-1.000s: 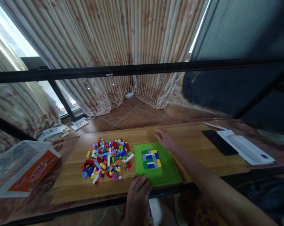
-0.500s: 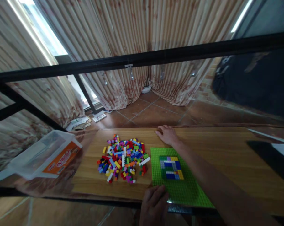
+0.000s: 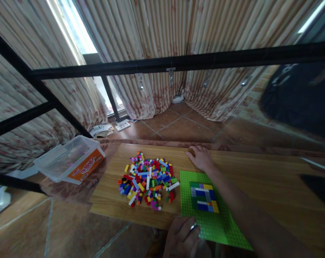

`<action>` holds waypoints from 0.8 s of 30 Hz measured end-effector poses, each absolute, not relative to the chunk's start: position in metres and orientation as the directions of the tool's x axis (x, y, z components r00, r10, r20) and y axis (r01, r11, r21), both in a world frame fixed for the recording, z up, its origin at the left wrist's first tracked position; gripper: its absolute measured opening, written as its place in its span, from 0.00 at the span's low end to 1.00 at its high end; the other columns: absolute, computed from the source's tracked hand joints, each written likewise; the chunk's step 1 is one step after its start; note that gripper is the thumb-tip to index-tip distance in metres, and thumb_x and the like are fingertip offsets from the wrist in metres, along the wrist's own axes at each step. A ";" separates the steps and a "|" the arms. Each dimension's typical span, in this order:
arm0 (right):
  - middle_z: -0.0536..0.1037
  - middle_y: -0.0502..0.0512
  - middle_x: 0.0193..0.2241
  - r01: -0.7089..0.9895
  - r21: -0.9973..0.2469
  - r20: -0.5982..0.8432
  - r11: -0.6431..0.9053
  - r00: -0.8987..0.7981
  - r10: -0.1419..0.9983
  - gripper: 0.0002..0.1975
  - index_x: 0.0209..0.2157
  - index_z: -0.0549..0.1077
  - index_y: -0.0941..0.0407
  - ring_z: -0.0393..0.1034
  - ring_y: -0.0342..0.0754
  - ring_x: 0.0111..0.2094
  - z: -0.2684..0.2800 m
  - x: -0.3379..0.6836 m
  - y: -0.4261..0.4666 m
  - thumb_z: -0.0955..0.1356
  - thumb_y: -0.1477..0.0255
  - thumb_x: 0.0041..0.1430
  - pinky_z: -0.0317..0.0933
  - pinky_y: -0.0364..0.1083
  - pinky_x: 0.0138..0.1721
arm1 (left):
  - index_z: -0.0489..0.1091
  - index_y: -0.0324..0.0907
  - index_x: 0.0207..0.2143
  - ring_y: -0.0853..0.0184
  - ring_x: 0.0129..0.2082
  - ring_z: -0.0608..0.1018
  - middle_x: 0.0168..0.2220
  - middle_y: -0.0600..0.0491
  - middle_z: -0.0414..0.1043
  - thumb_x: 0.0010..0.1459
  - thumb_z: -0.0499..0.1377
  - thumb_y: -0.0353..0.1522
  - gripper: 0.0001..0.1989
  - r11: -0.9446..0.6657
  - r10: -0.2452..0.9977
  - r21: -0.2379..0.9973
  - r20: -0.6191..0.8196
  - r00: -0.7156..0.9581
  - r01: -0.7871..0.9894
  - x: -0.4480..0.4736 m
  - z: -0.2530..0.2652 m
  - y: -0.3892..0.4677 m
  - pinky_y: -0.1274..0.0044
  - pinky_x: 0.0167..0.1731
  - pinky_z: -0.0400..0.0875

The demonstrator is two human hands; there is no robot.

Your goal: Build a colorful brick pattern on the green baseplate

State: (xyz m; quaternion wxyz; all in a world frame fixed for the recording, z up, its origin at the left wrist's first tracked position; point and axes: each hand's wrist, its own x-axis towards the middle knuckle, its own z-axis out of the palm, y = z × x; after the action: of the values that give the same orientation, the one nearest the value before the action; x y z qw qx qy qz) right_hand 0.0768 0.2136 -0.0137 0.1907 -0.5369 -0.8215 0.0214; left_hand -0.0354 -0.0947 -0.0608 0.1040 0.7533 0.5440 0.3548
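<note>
My right hand (image 3: 201, 158) reaches across to the far edge of a wooden board (image 3: 259, 186), its fingers hooked over that edge. My left hand (image 3: 182, 234), with a ring on one finger, curls at the board's near edge beside the lower left corner of a green baseplate (image 3: 185, 193). On the baseplate sits a flat block of bricks (image 3: 205, 197) in blue, yellow, green, grey and white. My right forearm passes over the baseplate's right side. A spread pile of loose building bricks (image 3: 149, 179) lies on the board, left of the baseplate.
A clear plastic box (image 3: 71, 157) with an orange label stands on the patterned cloth (image 3: 60, 193) at left. A black frame bar (image 3: 151, 65) crosses behind the board, with curtains beyond. A dark flat object (image 3: 318, 188) lies at right. Tiled floor (image 3: 76, 222) shows below.
The wooden board, with bricks and baseplate, has shifted towards me; more cloth shows behind it and its near left part juts over the floor. Both hands moved with it. The view has turned left.
</note>
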 end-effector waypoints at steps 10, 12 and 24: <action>0.75 0.65 0.49 0.825 -0.303 0.300 0.476 -0.392 0.870 0.21 0.51 0.73 0.57 0.66 0.58 0.53 -0.015 0.084 0.212 0.61 0.61 0.63 0.56 0.57 0.55 | 0.72 0.48 0.52 0.63 0.50 0.77 0.51 0.50 0.76 0.62 0.57 0.30 0.16 -0.401 0.895 0.588 0.416 0.162 0.703 -0.037 -0.038 -0.094 0.67 0.46 0.80; 0.74 0.64 0.53 0.807 -0.354 0.289 0.473 -0.387 0.876 0.21 0.51 0.72 0.57 0.65 0.57 0.55 -0.012 0.089 0.206 0.62 0.63 0.61 0.56 0.57 0.57 | 0.72 0.45 0.51 0.62 0.51 0.76 0.51 0.48 0.76 0.63 0.56 0.29 0.15 -0.401 0.891 0.583 0.426 0.155 0.706 -0.037 -0.034 -0.095 0.66 0.48 0.78; 0.80 0.62 0.39 0.654 -0.729 0.377 0.200 0.140 0.916 0.19 0.38 0.76 0.56 0.72 0.55 0.43 0.025 0.189 0.028 0.62 0.58 0.60 0.65 0.55 0.48 | 0.70 0.41 0.53 0.58 0.53 0.73 0.53 0.45 0.74 0.59 0.52 0.21 0.21 -0.492 0.843 0.450 0.461 0.278 0.745 -0.047 -0.020 -0.092 0.61 0.51 0.74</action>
State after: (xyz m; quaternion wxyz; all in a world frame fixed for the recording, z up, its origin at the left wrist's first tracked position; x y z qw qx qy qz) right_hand 0.1885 0.0281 0.0254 0.4385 -0.6146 -0.6385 0.1491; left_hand -0.0469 -0.0925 -0.0202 0.0728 0.7960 0.4985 0.3354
